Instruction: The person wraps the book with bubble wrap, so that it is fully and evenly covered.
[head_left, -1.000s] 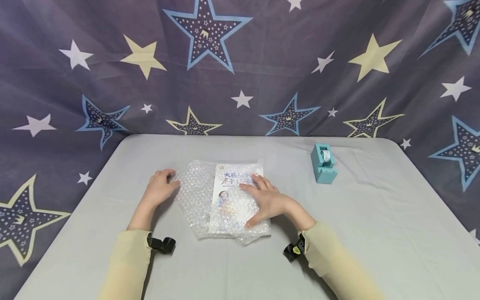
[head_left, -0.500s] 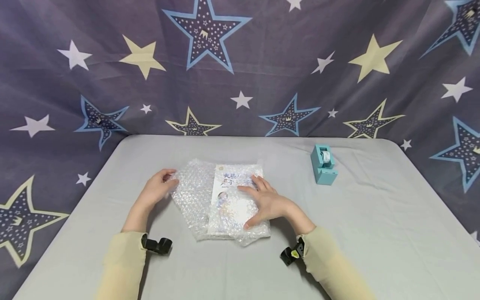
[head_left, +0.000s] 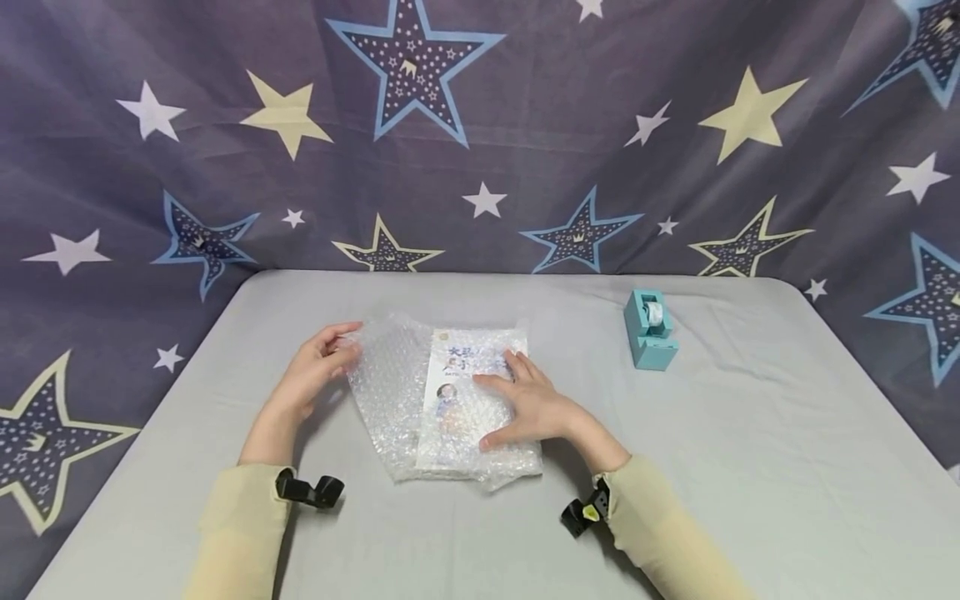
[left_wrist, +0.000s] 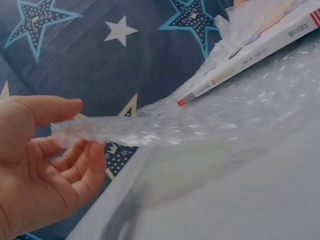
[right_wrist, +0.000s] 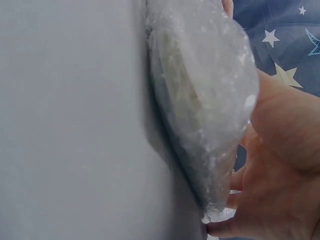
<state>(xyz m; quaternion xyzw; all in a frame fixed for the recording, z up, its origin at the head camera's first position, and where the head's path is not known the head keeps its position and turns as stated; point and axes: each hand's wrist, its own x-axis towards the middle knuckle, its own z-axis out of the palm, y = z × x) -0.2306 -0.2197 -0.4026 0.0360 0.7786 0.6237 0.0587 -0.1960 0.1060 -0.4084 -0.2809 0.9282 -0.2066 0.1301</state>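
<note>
A white picture book (head_left: 435, 437) lies flat in the middle of the table, its right part covered by clear bubble wrap (head_left: 386, 392). The wrap's loose left flap spreads out past the book. At that flap's far left corner, my left hand (head_left: 311, 375) holds the edge between thumb and fingers; in the left wrist view the strip of wrap rises off the table. My right hand (head_left: 540, 412) rests spread over the wrapped right side of the book, fingers apart. The book's spine (left_wrist: 250, 57) shows under the film in the left wrist view.
A teal tape dispenser (head_left: 650, 333) with a roll of tape stands at the back right of the grey cloth-covered table (head_left: 750, 433). Behind the table hangs a dark curtain (head_left: 525, 108) printed with stars.
My left hand has moved slightly up and lifted the left corner of the bubble wrap, its fingers straighter than before. The right hand stays on the book, almost still.
</note>
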